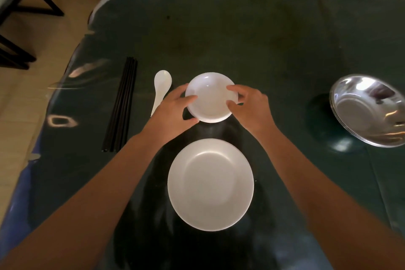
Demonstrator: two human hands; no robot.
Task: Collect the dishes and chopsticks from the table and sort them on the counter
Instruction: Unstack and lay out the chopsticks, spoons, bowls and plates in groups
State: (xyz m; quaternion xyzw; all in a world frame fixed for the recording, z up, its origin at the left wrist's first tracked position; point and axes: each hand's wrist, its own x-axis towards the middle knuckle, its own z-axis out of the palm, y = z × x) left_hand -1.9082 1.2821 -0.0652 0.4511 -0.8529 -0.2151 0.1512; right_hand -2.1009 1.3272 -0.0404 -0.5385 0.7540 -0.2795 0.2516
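A small white bowl [211, 96] sits in the middle of the dark green table [241, 35]. My left hand [174, 112] grips its left rim and my right hand [248, 106] grips its right rim. Whether the bowl is lifted off the table I cannot tell. A larger white plate [210, 184] lies nearer to me, between my forearms. A white soup spoon [161, 89] lies just left of the bowl, partly behind my left hand. Several black chopsticks [122, 105] lie side by side further left.
Stacked shiny metal bowls [370, 109] sit near the table's right edge. A dark chair frame [24, 6] stands on the beige floor at the upper left. The table's left edge runs diagonally past the chopsticks.
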